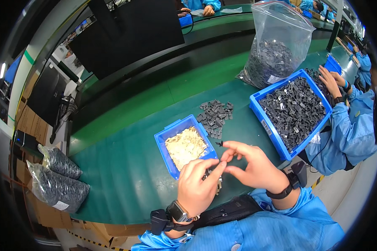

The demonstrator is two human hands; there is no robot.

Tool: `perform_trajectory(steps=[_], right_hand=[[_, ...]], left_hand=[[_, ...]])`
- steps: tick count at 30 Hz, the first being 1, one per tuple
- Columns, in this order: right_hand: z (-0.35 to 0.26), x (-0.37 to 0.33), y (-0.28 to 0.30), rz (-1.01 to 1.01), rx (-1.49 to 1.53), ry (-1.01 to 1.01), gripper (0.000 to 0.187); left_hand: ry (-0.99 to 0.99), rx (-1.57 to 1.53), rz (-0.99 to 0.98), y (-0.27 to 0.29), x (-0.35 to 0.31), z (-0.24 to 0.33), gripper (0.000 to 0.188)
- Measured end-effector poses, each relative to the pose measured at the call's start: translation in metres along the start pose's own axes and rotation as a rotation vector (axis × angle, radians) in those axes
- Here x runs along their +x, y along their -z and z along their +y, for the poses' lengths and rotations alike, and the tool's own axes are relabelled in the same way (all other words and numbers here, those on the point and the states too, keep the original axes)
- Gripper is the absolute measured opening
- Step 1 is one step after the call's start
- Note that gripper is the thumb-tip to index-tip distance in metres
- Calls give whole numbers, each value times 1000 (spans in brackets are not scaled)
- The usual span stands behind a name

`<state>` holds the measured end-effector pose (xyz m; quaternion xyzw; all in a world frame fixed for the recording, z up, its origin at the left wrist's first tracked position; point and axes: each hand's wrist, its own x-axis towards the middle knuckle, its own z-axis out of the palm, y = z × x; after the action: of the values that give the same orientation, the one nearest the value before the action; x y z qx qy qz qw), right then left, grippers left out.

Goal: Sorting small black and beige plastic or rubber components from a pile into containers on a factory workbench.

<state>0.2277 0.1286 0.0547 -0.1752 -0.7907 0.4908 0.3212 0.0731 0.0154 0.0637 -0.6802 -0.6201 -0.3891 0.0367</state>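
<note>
My left hand (198, 185) and my right hand (250, 165) meet in front of my chest, fingertips together. A small black part (219, 144) sticks out above my right fingers, pinched there. My left fingers close on something small that I cannot make out, near a few loose pieces (217, 184) on the table. Just beyond my hands stands a small blue bin (163, 138) of pale metal pieces (185, 146). A loose pile of dark plastic parts (215, 116) lies behind it on the green table (121, 175).
A large blue bin (264, 125) of dark parts stands to the right, a clear bag (276, 46) of the same behind it. A co-worker in blue (347, 125) reaches in from the right. Two filled bags (56, 180) lie at the table's left edge.
</note>
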Motion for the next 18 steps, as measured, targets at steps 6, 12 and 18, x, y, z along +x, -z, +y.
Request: perform_trajectory(steps=[6, 12, 18], right_hand=[[-11, -9, -5, 31, 112, -98, 46], [4, -11, -10, -9, 692, -317, 39], [8, -15, -14, -61, 1072, -476, 33]], left_hand=[[-57, -126, 108, -9, -7, 3, 30], [385, -513, 149, -19, -21, 8, 20], [427, -705, 149, -19, -21, 9, 22]])
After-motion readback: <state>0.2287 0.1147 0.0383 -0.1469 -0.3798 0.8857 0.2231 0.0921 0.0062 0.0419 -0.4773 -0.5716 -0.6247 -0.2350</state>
